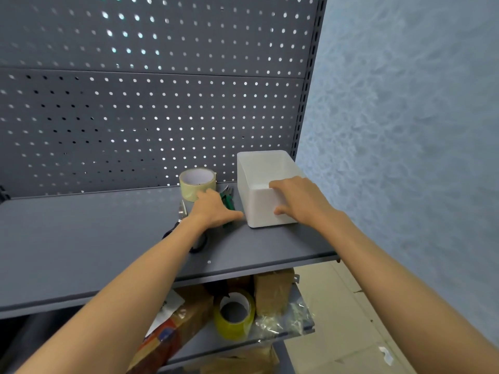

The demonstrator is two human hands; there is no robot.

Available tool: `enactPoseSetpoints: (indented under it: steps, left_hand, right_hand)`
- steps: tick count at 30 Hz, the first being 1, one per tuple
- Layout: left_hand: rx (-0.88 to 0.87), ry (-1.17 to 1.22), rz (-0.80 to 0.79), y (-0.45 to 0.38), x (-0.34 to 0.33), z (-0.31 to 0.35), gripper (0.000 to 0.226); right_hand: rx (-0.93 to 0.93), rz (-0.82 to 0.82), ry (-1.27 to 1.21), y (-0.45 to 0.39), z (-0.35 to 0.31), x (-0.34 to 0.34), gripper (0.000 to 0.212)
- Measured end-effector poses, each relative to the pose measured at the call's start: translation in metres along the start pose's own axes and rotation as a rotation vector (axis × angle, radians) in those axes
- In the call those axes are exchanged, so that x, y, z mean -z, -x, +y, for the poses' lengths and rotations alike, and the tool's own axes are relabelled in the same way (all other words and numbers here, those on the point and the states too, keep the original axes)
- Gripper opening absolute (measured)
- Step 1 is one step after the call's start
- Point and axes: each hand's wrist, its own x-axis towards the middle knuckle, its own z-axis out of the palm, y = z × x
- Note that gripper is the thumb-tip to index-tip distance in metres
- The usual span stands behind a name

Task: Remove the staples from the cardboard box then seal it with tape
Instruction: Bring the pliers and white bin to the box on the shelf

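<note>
A roll of clear tape (pixel 197 183) stands on the grey shelf (pixel 81 238) against the pegboard. Green-handled pliers (pixel 226 195) lie just to its right, and black-handled scissors (pixel 186 228) lie partly under my left forearm. My left hand (pixel 213 210) reaches over the pliers, fingers extended toward the tape and thumb out; what it touches is hidden. My right hand (pixel 299 199) grips the near right corner of a white plastic bin (pixel 263 182), fingers over the rim and thumb on the front wall. Cardboard boxes (pixel 272 292) sit on the lower shelf.
A second, yellowish tape roll (pixel 235 314) stands on the lower shelf (pixel 297 330) beside crumpled clear plastic (pixel 286 317) and brown packages. The perforated grey back panel (pixel 151 103) closes off the rear. A blue textured wall (pixel 405 130) rises at the right, tiled floor below.
</note>
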Motion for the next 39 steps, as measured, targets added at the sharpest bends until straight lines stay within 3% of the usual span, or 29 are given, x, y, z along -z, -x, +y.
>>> enactPoseSetpoints:
  steps: [1,7,10,16,21,25,29,33,39]
  left_hand:
    - [-0.004,0.021,0.022,0.001,0.002,-0.002,0.044]
    - [0.004,0.115,0.123,0.014,0.039,0.0,0.033]
    - [0.06,0.09,0.197,0.018,0.073,-0.011,0.066]
    - [0.149,0.072,0.36,0.048,0.147,-0.066,0.062]
    - [0.245,0.03,0.443,0.089,0.202,-0.132,0.074]
    - [0.314,0.003,0.514,0.125,0.243,-0.19,0.065]
    - [0.393,-0.035,0.572,0.166,0.285,-0.256,0.081]
    - [0.446,-0.042,0.62,0.209,0.331,-0.323,0.084]
    - [0.417,-0.048,0.623,0.252,0.381,-0.406,0.039]
  right_hand:
    - [0.006,0.008,-0.007,0.0,-0.001,0.002,0.018]
    - [0.055,0.103,-0.031,-0.012,-0.017,0.026,0.019]
    - [0.101,0.167,-0.026,-0.027,-0.033,0.038,0.018]
    - [0.222,0.234,-0.036,-0.06,-0.094,0.045,0.022]
    - [0.342,0.253,-0.082,-0.081,-0.173,0.045,0.02]
    - [0.44,0.247,-0.11,-0.096,-0.249,0.043,0.018]
    - [0.515,0.239,-0.133,-0.109,-0.34,0.038,0.018]
    - [0.555,0.218,-0.191,-0.119,-0.432,0.03,0.016]
    - [0.569,0.193,-0.237,-0.124,-0.541,0.016,0.019]
